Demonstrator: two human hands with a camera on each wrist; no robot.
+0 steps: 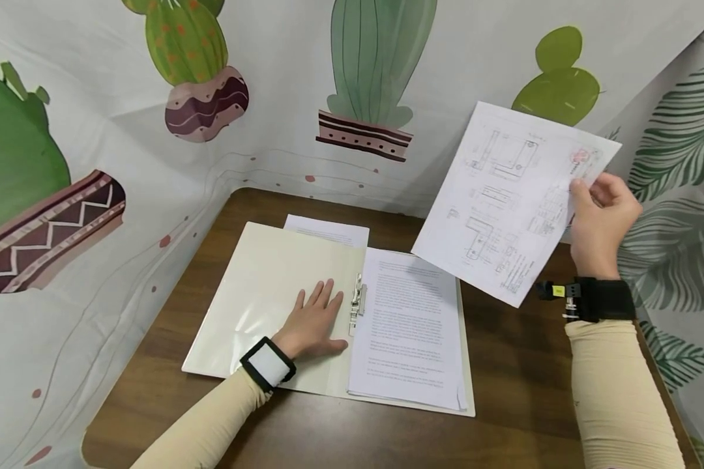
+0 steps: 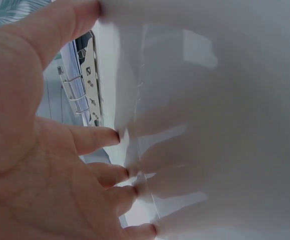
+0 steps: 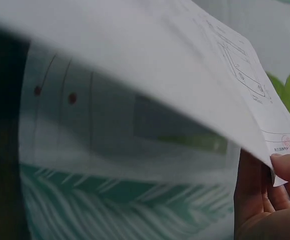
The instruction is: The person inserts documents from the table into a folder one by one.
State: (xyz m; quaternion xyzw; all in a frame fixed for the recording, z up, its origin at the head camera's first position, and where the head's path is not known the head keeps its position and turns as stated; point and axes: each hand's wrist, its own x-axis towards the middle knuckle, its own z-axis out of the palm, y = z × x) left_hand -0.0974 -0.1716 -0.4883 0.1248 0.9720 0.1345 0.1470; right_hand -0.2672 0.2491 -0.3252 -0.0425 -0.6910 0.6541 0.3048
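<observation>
A cream ring binder lies spread out on the table, a stack of printed pages on its right side. Its metal ring clip runs along the spine. My left hand rests with spread fingers on the inside of the binder's left cover, as the left wrist view also shows. In my right hand a drawing sheet is pinched at its right edge between thumb and fingers, raised and tilted above the table's right side. The sheet bears technical line drawings and a red stamp.
Another printed sheet pokes out from behind the binder's top edge. The brown wooden table meets a cloth backdrop with cactus prints at the back. A leaf-patterned cloth hangs along the right side.
</observation>
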